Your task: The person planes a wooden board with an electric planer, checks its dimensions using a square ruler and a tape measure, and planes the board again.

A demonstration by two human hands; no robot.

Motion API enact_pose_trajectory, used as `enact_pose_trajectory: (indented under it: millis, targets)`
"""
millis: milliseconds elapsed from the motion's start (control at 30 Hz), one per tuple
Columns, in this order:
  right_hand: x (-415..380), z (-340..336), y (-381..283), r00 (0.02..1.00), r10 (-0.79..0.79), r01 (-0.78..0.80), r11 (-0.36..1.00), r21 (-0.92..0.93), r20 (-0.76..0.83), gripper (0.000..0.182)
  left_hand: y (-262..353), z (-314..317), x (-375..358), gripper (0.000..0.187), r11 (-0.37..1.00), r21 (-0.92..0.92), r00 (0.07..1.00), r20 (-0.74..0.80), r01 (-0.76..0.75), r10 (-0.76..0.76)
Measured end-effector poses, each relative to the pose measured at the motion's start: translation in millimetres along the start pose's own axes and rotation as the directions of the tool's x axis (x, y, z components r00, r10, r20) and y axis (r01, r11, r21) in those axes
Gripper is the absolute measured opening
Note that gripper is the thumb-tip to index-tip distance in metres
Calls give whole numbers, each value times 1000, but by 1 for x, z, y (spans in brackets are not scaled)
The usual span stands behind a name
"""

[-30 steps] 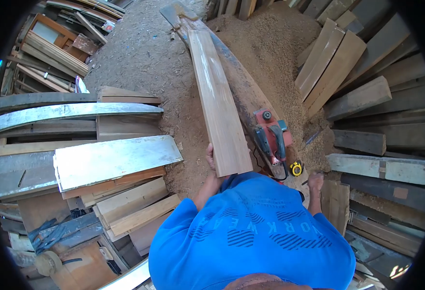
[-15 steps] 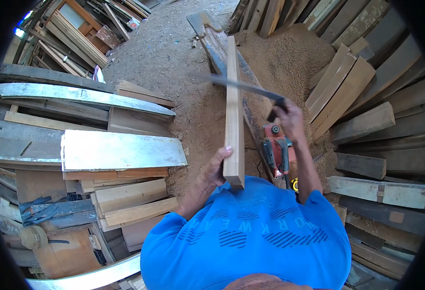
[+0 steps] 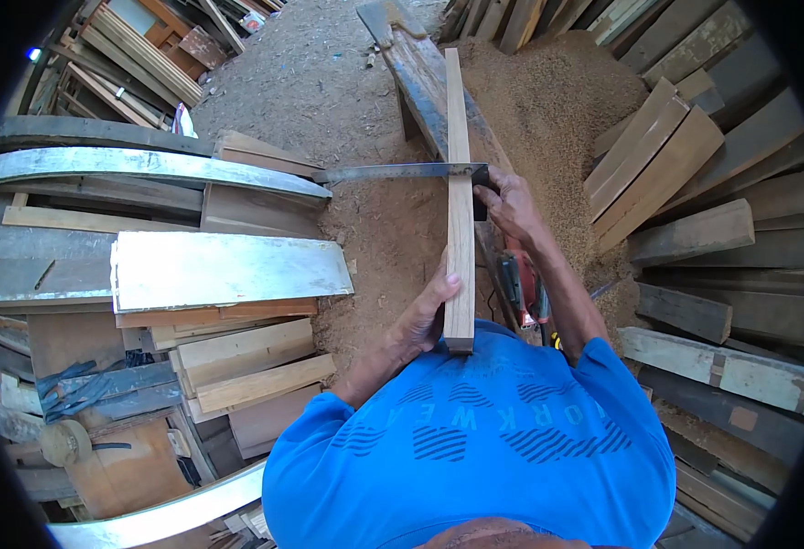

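A long planed piece of wood [image 3: 460,247] points away from my chest, its near end against my blue shirt. My left hand [image 3: 428,311] is closed around its left side close to that end, with the thumb on top. In my right hand [image 3: 510,203] is the dark stock of a try square [image 3: 384,171]. The square's metal blade lies across the wood and sticks out far to the left. Its stock sits at the wood's right side, partly covered by my fingers.
Beyond the wood stands a worn plank bench [image 3: 420,78]. A red electric planer [image 3: 532,291] rests on its near end, beside a partly hidden yellow object [image 3: 556,340]. Sawdust [image 3: 557,91] is heaped to the right. Stacked boards [image 3: 228,270] line both sides.
The try square has come down from a blurred, slanted position to lie straight across the wood. My right hand moved left towards the wood, and the wood shifted slightly right.
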State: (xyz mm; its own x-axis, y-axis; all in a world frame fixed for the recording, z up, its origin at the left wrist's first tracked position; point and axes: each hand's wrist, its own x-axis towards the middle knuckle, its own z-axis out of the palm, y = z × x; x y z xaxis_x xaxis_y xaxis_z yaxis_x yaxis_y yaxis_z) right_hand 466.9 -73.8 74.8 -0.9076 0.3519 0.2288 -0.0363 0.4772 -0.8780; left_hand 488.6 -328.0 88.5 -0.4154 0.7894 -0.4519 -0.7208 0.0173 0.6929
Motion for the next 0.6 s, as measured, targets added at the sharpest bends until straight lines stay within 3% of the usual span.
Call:
enact_pose_trajectory:
  millis: [367, 467, 600]
  targets:
    - [-2, -3, -9, 999, 35, -35, 999, -3, 32, 19, -6, -4, 2, 92, 1000, 2, 1000, 12, -15, 15]
    - [-2, -5, -8, 990, -134, 130, 989, -75, -51, 20, 9, 5, -3, 93, 999, -33, 997, 65, -39, 41]
    - [-16, -34, -21, 930, 67, -26, 993, 117, -360, 20, 46, 41, -7, 95, 939, -287, 942, 215, -190, 257]
